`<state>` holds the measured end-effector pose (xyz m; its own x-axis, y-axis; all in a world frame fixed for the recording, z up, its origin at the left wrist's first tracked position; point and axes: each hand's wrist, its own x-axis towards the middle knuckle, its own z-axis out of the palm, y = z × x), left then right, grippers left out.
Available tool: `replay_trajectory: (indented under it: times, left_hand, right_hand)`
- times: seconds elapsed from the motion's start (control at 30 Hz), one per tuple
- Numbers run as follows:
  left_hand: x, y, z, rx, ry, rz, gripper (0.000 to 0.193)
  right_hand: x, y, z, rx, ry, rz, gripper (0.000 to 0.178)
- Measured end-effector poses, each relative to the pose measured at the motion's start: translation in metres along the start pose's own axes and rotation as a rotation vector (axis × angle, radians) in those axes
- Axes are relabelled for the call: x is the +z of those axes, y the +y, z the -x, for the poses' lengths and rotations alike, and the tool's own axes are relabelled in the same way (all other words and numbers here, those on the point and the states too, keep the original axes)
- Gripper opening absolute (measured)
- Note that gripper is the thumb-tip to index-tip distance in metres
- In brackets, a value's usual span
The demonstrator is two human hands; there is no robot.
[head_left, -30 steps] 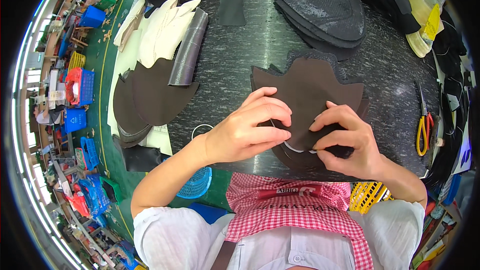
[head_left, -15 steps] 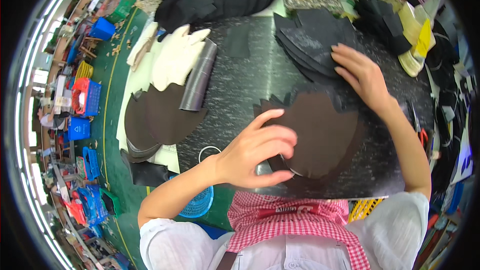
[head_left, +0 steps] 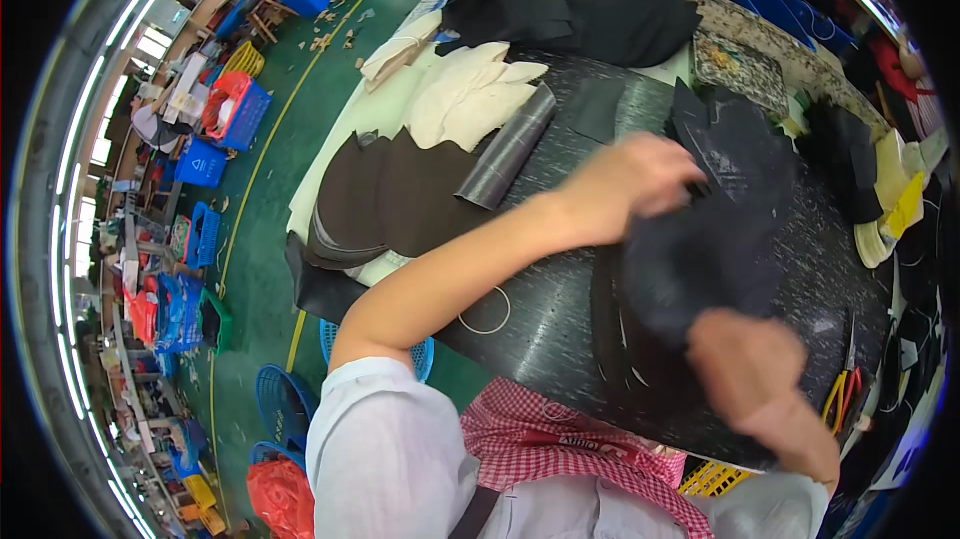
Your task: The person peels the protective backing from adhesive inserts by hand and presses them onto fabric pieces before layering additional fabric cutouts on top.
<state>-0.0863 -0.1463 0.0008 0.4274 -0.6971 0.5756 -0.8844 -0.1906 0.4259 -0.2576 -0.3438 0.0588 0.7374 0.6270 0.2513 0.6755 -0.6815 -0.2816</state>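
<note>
A dark, blue-black cut sheet piece (head_left: pixel 665 264) is held over the table, smeared by motion; whether it is fabric or leather I cannot tell. At its upper edge, my left hand (head_left: pixel 640 184) is closed with fingers curled around the edge. My right hand (head_left: pixel 748 364) is at the piece's lower right end, too blurred to show its fingers. Beneath lies a stack of dark brown cut pieces (head_left: pixel 610 329), partly covered. Just beyond, a pile of black cut pieces (head_left: pixel 745 144) rests on the dark speckled tabletop (head_left: pixel 540 314).
At left lie brown cut pieces (head_left: pixel 400 189), cream pieces (head_left: pixel 470 99) and a dark grey roll (head_left: pixel 507 147). Black material (head_left: pixel 610 4) is heaped at the back. Scissors with orange and yellow handles (head_left: pixel 843 389) lie at right. A thin white ring (head_left: pixel 487 314) is near the front edge.
My left hand has moved up and right onto the dark piece and closed. My right hand has come down toward the front. A dark piece now covers the brown stack; the view has turned.
</note>
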Motion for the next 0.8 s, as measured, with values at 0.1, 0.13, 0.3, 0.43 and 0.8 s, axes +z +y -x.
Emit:
replay_trajectory:
  times: [0.1, 0.13, 0.3, 0.43, 0.8]
  left_hand:
    - [-0.08, -0.04, 0.029, -0.25, 0.055, -0.484, 0.027]
    - [-0.104, -0.05, 0.046, -0.392, 0.026, -0.69, 0.031]
    - [-0.135, -0.076, 0.076, -0.657, -0.102, -0.42, 0.03]
    - [-0.14, -0.077, 0.082, -0.738, 0.17, -0.136, 0.021]
    - [-0.139, -0.057, 0.069, -0.676, 0.325, 0.403, 0.031]
  right_hand:
    - [0.03, -0.012, 0.006, -0.117, 0.143, 0.015, 0.025]
    - [0.023, -0.013, 0.002, -0.073, 0.133, -0.092, 0.024]
    - [0.025, -0.001, -0.004, -0.041, 0.116, -0.212, 0.019]
    - [0.019, 0.007, -0.024, 0.001, 0.093, -0.214, 0.015]
    - [0.061, 0.055, -0.199, 0.354, 0.244, -1.1, 0.034]
